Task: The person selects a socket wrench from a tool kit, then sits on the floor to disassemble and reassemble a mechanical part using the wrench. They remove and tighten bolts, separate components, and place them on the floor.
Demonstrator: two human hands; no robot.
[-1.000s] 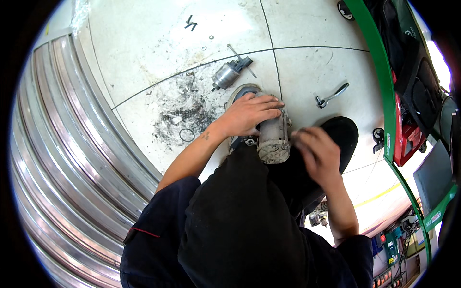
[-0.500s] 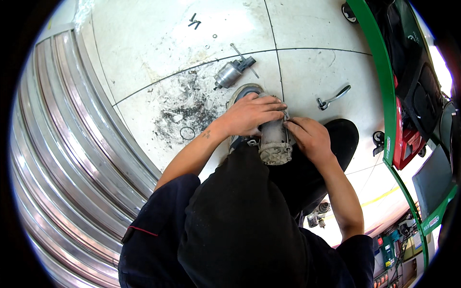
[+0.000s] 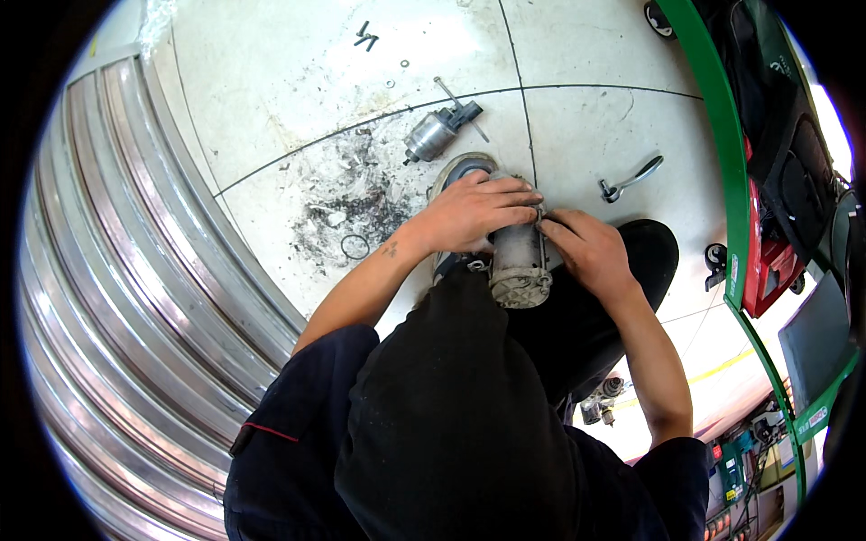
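A dirty grey cylindrical starter motor (image 3: 518,256) stands between my legs, its ribbed end toward me. My left hand (image 3: 480,213) lies over its far part, fingers wrapped across the top, and hides much of it. On the motor's right side my right hand (image 3: 585,252) is closed, thumb and fingertips pinched beside a thin rod that runs along the casing. Whatever lies between those fingertips is too small to make out. Just beyond my left hand, a silver solenoid (image 3: 431,137) with a black end lies on the floor, a thin metal bar across it.
To the right lies a ratchet (image 3: 631,178). Farther off are several dark bolts (image 3: 365,38) and a small washer (image 3: 404,64). A thin ring (image 3: 354,246) rests amid black grime. A corrugated metal shutter (image 3: 171,270) bounds the left, a green-framed cart (image 3: 732,162) the right.
My right hand has shifted very slightly along the motor's side, fingertips still pinched there. The left hand keeps its hold. Otherwise the view has only moved a little.
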